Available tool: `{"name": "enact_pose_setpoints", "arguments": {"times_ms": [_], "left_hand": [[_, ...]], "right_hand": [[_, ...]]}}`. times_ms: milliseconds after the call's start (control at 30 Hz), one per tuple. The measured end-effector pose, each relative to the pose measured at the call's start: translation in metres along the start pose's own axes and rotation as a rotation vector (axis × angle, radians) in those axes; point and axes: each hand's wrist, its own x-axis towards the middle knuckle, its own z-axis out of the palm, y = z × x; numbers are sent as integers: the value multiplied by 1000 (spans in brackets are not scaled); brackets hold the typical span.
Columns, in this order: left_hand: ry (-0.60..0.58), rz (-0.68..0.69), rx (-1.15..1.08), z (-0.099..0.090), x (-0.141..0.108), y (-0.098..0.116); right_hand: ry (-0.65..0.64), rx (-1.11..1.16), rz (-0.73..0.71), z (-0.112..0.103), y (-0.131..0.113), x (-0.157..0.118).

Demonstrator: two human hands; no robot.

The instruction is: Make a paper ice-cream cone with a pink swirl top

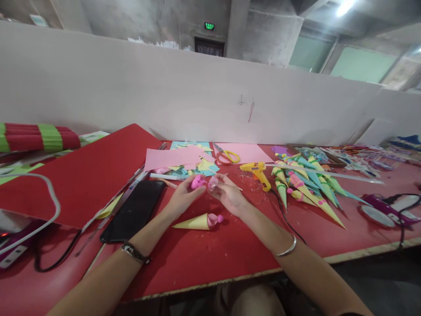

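Note:
Over the middle of the red table, my left hand point(184, 195) has its fingers closed around a bright pink fuzzy bundle point(198, 181). Close beside it, my right hand point(230, 195) pinches a small, pale pink, see-through piece point(213, 183) whose kind I cannot make out. The two held things almost meet; whether they touch is unclear. Just below my hands lies a yellow paper cone point(194, 222) with rolled pink paper and a pink pom-pom at its wide end. To the right, a yellow glue gun point(258, 173) rests on the table.
Yellow-handled scissors point(227, 156) lie on pink paper. Paper scraps point(200, 166) are behind my hands. Several finished paper cones point(305, 180) are heaped right, near a tray point(312, 154). A black phone point(134, 210) and large red sheet point(82, 171) lie left. A white partition point(184, 96) stands behind.

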Motion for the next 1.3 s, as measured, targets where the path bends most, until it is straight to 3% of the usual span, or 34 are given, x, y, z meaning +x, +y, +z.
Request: {"name": "enact_pose_setpoints", "arguments": {"times_ms": [267,733,833,1067,1167,1300], "left_hand": [[-107,200,106,8,-10,2],[83,18,-128,2,0,-3],[88,53,-67,5,-4,2],[-45,141,84,13,-14,8],[-14,129,90,11,-12,6],[95,78,74,5,-5,2]], "right_hand": [[-37,-27,-12,9,4,-8],[-184,134,-45,6,-2,-4],[-193,51,-71,7,-2,-6],[-211,-233,-165,13,0,-14],[-246,-307,-189,18,-2,-18],[-193,-256,-185,16,-3,-17]]}}
